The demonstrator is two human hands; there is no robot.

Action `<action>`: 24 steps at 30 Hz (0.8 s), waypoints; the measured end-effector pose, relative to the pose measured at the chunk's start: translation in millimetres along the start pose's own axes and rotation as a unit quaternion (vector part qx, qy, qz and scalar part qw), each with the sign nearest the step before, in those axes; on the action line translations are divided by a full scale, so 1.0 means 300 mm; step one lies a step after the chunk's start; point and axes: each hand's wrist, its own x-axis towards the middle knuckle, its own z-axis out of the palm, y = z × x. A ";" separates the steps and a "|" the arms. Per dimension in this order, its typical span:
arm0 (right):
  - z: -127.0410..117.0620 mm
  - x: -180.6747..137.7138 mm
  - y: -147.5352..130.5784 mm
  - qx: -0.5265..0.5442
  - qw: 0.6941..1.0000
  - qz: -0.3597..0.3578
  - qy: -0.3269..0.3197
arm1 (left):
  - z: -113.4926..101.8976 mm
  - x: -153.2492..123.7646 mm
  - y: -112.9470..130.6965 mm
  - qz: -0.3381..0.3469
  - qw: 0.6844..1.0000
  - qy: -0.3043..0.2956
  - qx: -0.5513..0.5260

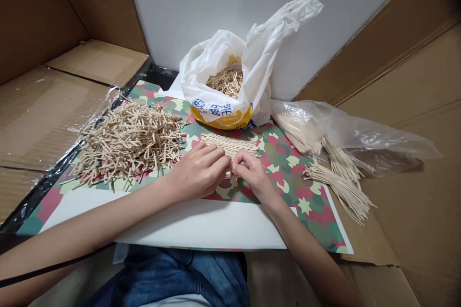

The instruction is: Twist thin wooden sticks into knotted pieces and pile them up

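My left hand [201, 170] and my right hand [251, 171] meet at the middle of the work surface, fingertips almost touching. Both are closed in a pinch on a thin pale strip, mostly hidden by the fingers. Just beyond them lies a row of straight pale strips [230, 144], side by side. To the left of my left hand is a big heap of looped, knotted strips [126, 141]. Two bundles of straight strips, one nearer [342, 187] and one farther [338, 156], lie to the right.
A white plastic bag [257, 76] stands open behind my hands, holding more short pieces [226, 81]. On the right lies a clear plastic bag [360, 124] with strips inside. Camouflage-patterned paper [313, 216] covers the surface. Cardboard [425, 153] borders both sides, and a pale wall [216, 0] rises behind.
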 end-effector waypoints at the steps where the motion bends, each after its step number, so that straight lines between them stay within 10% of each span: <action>1: 0.000 0.001 -0.003 -0.003 1.000 0.002 -0.007 | 0.000 0.003 -0.001 0.000 1.000 0.000 -0.007; 10: -0.014 -0.011 -0.007 -0.129 0.991 -0.045 0.002 | 0.004 0.010 -0.014 -0.219 0.932 0.037 -0.288; 19: 0.039 -0.038 -0.023 -0.274 0.954 -0.116 0.032 | 0.013 0.012 -0.005 -0.242 0.904 0.036 -0.350; 24: 0.044 -0.031 -0.026 -0.323 0.934 -0.131 0.078 | 0.018 0.026 -0.002 -0.309 0.808 0.004 -0.502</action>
